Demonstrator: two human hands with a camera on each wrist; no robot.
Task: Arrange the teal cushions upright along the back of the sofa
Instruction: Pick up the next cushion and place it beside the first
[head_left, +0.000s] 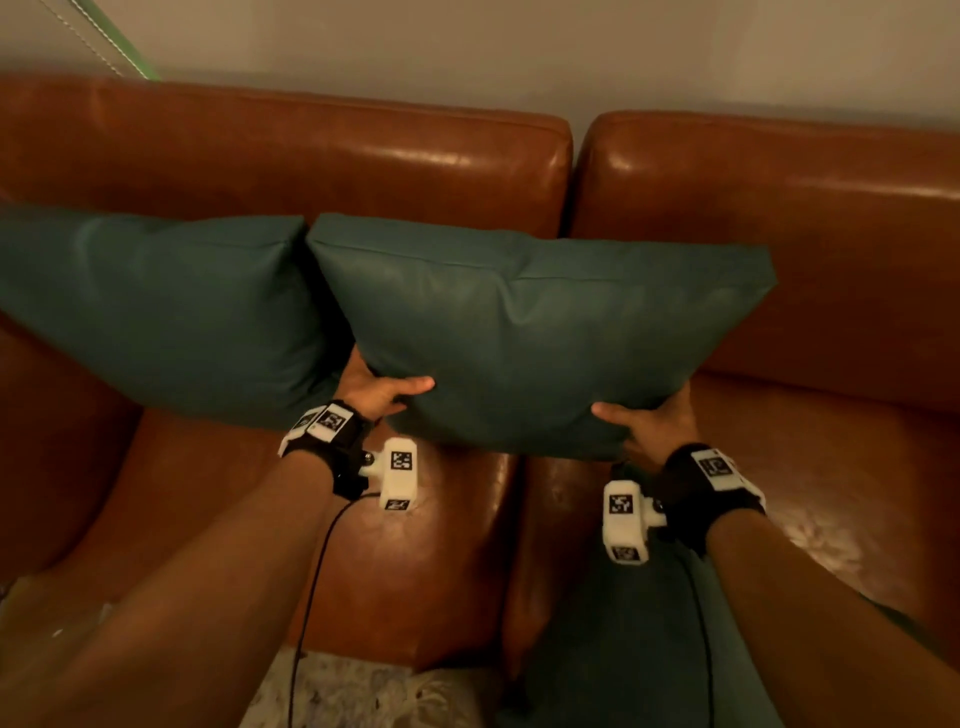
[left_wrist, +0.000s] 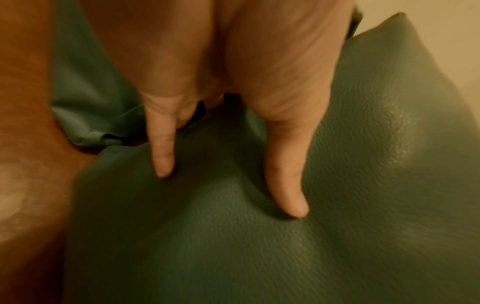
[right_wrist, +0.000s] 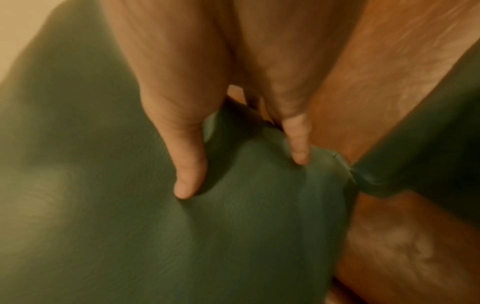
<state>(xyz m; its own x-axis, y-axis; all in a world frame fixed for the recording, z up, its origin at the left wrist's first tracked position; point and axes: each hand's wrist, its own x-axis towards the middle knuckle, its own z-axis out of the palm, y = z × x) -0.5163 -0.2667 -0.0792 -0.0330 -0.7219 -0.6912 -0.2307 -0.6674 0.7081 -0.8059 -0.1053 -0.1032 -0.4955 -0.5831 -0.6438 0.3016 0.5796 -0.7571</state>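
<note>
Brown leather sofa (head_left: 426, 161) against a pale wall, both hands on the middle teal cushion (head_left: 540, 332), left hand (head_left: 382, 392) pinching its lower left corner, right hand (head_left: 652, 423) pinching the lower right, cushion held above the seat, second teal cushion (head_left: 156, 306) just left of the left hand, propped against the backrest, a third (head_left: 628, 644) below the right wrist.

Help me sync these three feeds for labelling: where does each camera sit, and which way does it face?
Head: worn on the head, facing forward and down at the held cushion, the second cushion and the sofa; shows both forearms, left hand and right hand.
Left wrist: looks along the left hand; its fingers grip the held cushion.
Right wrist: looks along the right hand; its fingers grip it too.
Shared: all three views show the held cushion and the sofa.
</note>
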